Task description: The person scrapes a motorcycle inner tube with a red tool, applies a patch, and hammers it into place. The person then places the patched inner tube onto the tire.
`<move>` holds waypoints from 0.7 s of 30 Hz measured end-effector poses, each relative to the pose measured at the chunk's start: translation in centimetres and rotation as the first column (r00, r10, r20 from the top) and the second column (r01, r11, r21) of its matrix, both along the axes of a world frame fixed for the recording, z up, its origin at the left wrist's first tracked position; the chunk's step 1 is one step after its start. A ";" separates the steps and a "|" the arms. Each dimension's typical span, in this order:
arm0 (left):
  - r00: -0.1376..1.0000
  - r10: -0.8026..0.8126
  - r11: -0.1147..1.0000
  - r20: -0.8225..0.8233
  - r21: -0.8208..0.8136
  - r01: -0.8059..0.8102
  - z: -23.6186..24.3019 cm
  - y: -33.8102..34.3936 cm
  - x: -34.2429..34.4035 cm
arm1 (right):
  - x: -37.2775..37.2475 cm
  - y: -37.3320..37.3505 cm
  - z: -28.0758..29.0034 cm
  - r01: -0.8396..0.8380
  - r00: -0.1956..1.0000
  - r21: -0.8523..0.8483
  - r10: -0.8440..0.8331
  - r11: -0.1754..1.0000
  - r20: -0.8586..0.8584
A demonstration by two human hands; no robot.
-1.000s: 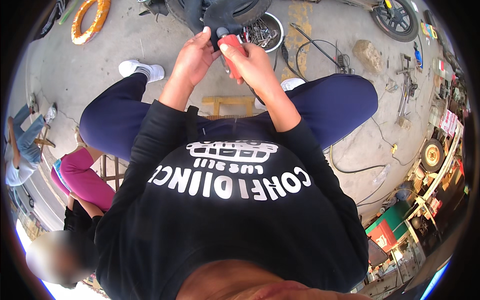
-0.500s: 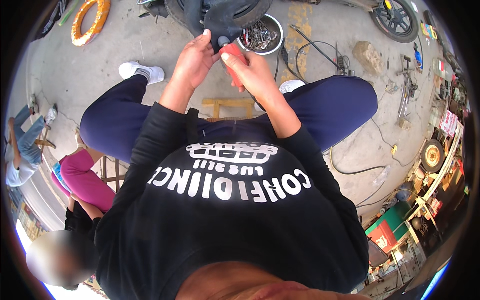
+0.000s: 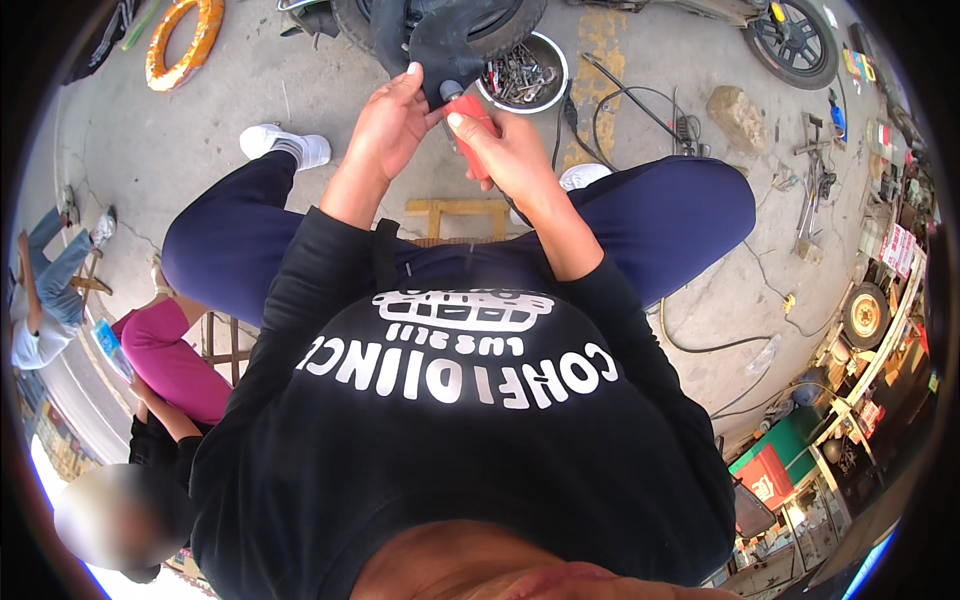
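Your right hand (image 3: 505, 150) is wrapped around a red-handled tool (image 3: 472, 128) whose tip presses on the black rubber tube (image 3: 440, 55) that your left hand (image 3: 392, 125) pinches at its edge, far in front of your knees, so the tube work looks mid-way, not finished, with the bowl of metal parts (image 3: 522, 72) just right.

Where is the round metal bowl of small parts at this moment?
In the head view, the round metal bowl of small parts sits on the concrete ground at top centre, just beyond the right hand, beside the black rubber tyre.
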State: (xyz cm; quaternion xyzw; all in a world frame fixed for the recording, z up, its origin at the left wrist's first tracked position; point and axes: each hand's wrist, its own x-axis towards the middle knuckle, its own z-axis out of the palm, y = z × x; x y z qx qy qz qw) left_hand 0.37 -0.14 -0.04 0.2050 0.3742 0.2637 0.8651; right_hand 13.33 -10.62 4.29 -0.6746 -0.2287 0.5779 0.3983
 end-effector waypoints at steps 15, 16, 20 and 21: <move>0.996 0.066 0.995 0.056 -0.077 -0.062 0.3 0.2 0.0 | 2.7 1.8 1.1 0.196 0.979 0.097 -0.200 0.976 0.031; 0.995 0.077 0.993 0.060 -0.098 -0.071 0.5 0.3 0.0 | 3.0 1.4 1.6 0.203 0.978 0.083 -0.206 0.976 0.039; 0.992 0.089 0.988 0.090 -0.133 -0.077 0.5 0.2 0.1 | 2.2 0.5 2.2 0.071 0.997 0.050 -0.072 0.996 0.015; 0.995 0.078 0.989 0.067 -0.131 -0.068 0.5 0.2 0.2 | 1.7 0.4 1.7 0.058 0.998 0.056 -0.058 0.997 -0.007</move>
